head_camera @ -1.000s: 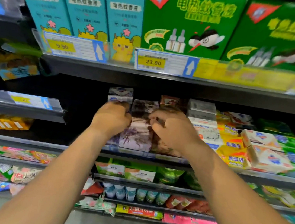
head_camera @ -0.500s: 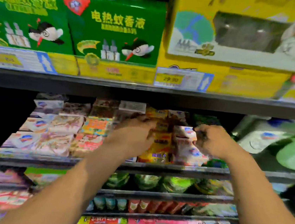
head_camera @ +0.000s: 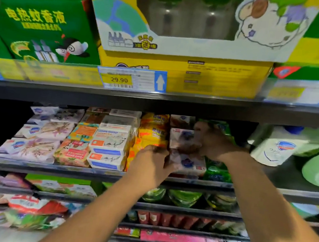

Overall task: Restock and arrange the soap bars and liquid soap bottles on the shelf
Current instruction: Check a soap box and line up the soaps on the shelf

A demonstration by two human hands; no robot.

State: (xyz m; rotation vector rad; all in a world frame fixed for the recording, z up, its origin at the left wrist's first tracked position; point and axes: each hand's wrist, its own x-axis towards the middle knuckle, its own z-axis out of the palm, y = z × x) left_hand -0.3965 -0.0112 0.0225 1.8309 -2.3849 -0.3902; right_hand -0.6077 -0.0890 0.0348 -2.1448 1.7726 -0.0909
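As my left hand [head_camera: 149,166] grips the lower soap pack [head_camera: 190,164] at the shelf [head_camera: 89,171] front edge, my right hand [head_camera: 214,145] grips the upper soap pack [head_camera: 181,138].

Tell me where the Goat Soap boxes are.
Head view: the Goat Soap boxes are stacked left of centre on the shelf, between orange-patterned packs on their left and yellow packs on their right.

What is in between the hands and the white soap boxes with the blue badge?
Nothing visible. The left hand grips the lower white soap box at its left edge. The right hand is against the upper white soap box, but blur hides its grip.
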